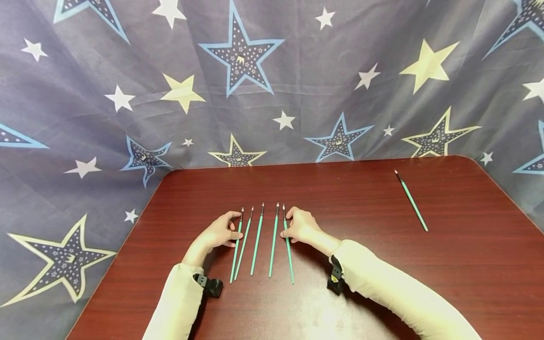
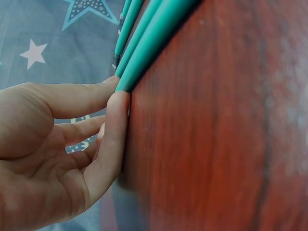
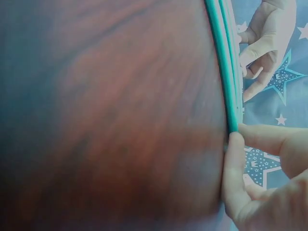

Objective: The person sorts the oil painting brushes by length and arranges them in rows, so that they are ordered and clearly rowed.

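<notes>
Using the middle brush (image 1: 257,243) of the five-brush row as my landmark here. It's lying on the reddish-brown table (image 1: 340,198), bristles pointing away from the person, nobody touching it.

So, furthest left of it there's the left sleeve (image 1: 175,304), pale, with a black strap (image 1: 208,284) at the wrist. Then the left hand (image 1: 218,230), also left of the middle brush, pinching the leftmost brush (image 1: 234,262) between thumb and fingers, other fingers bent loosely. Between that one and the middle brush sits the second brush (image 1: 242,248); its handle end is right by the leftmost one's, and I can't tell if they touch.

Just right of the middle brush is the fourth brush (image 1: 273,245), lying loose, then the rightmost brush (image 1: 290,259) of the row, its bristle end leaning back toward the middle one. The right hand (image 1: 303,227) has that one pinched between thumb and finger. Right sleeve (image 1: 399,288) and another strap (image 1: 335,277) come after.

Well off to the right of the middle brush, and further from the person, a lone brush (image 1: 414,205) lies slanted. Behind it all hangs a star-print curtain (image 1: 297,61).
</notes>
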`<state>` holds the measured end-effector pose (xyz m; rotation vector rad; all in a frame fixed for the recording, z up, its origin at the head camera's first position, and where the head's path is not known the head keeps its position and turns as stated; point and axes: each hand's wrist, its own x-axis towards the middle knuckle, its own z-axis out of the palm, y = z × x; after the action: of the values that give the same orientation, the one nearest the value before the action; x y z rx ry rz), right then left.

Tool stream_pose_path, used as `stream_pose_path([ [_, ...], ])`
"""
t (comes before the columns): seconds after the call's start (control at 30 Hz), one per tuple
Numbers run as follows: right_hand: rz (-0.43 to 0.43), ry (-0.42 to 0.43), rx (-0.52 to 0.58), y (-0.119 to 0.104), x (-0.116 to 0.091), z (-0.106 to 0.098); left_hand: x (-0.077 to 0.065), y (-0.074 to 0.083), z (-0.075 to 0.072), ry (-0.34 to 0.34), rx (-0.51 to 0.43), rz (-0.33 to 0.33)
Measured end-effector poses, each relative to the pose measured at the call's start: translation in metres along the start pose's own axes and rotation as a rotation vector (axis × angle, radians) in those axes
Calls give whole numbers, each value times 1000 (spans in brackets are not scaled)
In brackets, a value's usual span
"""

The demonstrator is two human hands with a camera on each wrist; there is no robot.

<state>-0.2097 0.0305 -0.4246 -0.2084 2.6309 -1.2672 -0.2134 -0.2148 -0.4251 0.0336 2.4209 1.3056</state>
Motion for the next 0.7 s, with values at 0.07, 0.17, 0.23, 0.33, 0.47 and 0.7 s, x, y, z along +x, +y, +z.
stream_pose_path([
  [0.07,2,3,12,0,0,0,0,-1,0,0,-4,-4],
  [0.17,-4,6,7,-1,0,2,0,-2,0,-8,-4,-3],
  [0.23,-7,10,-14,-1,0,2,0,-3,1,-9,-9,-4],
  [0.33,-10,10,-48,-2,0,1,0,-4,1,-9,-10,-2],
  [0.47,-8,4,-67,-4,0,-1,0,-2,1,-5,-7,-3],
  [0.7,-4,-20,-74,-4,2,-4,1,1,1,-3,-6,-7],
])
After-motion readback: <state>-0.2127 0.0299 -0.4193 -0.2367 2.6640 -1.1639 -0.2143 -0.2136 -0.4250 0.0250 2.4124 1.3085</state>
